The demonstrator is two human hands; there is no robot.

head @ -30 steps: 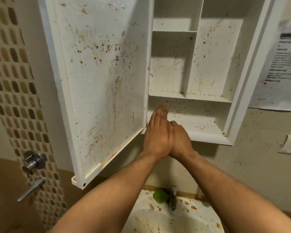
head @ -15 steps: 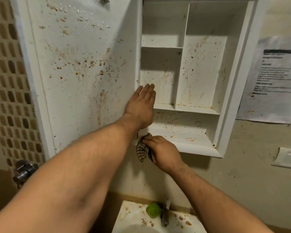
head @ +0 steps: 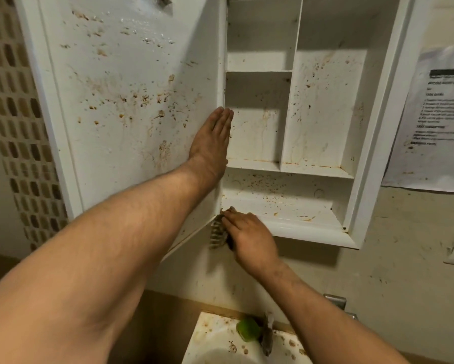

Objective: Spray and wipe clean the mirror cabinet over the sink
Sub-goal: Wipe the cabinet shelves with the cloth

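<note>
1. The left hand lies flat, fingers straight and held together, pressed against the inner face of the open door close to its hinged edge.
2. The right hand, below the left one, has its fingers curled round a striped cloth, holding it at the bottom left corner of the mirror cabinet, where the door meets the lower lip.
3. Around and above the left hand, the door is speckled with brown spots; wet droplets shine higher up.
4. Right of both hands, the cabinet's shelves and back wall carry brown streaks and specks.
5. Below the right hand sits a stained sink with a tap and a green round thing beside it.
6. Far right of the hands, a printed sheet hangs on the wall; far left runs a tiled strip.
</note>
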